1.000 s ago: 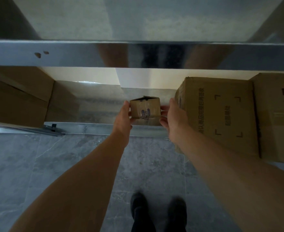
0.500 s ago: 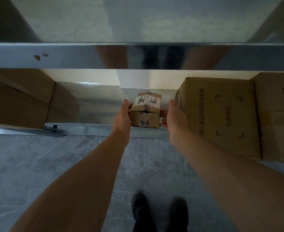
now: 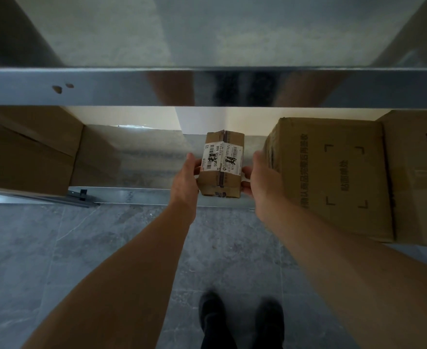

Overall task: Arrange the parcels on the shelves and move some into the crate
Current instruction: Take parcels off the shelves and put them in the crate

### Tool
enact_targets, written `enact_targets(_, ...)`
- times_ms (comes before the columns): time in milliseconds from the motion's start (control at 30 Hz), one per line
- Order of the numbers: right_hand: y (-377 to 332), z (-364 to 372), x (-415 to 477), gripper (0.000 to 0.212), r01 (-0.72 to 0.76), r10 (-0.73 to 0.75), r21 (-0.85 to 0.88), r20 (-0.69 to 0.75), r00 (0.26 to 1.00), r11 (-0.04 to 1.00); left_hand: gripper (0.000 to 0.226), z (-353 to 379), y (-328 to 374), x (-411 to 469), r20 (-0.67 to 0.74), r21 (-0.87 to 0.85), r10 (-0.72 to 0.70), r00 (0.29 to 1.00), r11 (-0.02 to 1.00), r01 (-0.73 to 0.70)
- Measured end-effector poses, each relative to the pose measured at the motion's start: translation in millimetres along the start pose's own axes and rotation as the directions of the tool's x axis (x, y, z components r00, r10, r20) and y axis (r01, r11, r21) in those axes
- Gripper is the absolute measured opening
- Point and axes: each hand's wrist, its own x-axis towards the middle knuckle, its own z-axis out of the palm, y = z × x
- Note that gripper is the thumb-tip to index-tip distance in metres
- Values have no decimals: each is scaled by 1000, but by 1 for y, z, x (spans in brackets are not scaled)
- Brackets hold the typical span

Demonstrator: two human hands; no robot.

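A person's left hand (image 3: pixel 186 178) and right hand (image 3: pixel 263 177) are gripping a small labelled parcel (image 3: pixel 221 163) by its sides, just left of a large box (image 3: pixel 333 172) on the shelf (image 3: pixel 136 162).

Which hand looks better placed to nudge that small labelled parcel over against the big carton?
Left, probably. The left hand holds the small parcel on its far side from the large carton; the right hand sits between them.

We see grey marbled floor tiles (image 3: pixel 106 260), a pair of dark shoes (image 3: pixel 211 314), and perhaps a pale wall (image 3: pixel 131 117) behind.
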Motion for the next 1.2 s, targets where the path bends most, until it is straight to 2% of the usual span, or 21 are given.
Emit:
enact_targets(100, 1, 0, -2, 48, -1, 1, -4, -2, 1000, 1000, 45, -3, -2, 1, 9, 0, 6, 1000, 1000, -6)
enact_targets(267, 5, 1, -4, 60, -18, 18, -45, 4, 1000, 999, 48, -7, -6, 0, 22, 7, 6, 1000, 1000, -6)
enact_targets(467, 13, 6, -7, 68, -85, 83, 28, 69, 994, 996, 49, -11, -2, -1, 11, 40, 35, 999, 999, -36)
enact_targets(567, 24, 10, -11, 77, -153, 146, 111, 72, 987, 982, 57, -15, 3, 2, 54, 120, 42, 998, 992, -48)
enact_targets(733, 43, 15, -23, 75, -241, 207, 268, 149, 967, 933, 64, -22, 9, 12, 165, 312, 55, 985, 944, -105)
enact_targets(867, 49, 21, -27, 78, -315, 270, 355, 171, 947, 880, 63, -24, 13, 14, 162, 324, 37, 986, 942, -89)
enact_targets(1200, 54, 24, -28, 83, -323, 282, 293, 174, 943, 900, 64, -39, 8, 7, 166, 310, 31, 986, 947, -82)
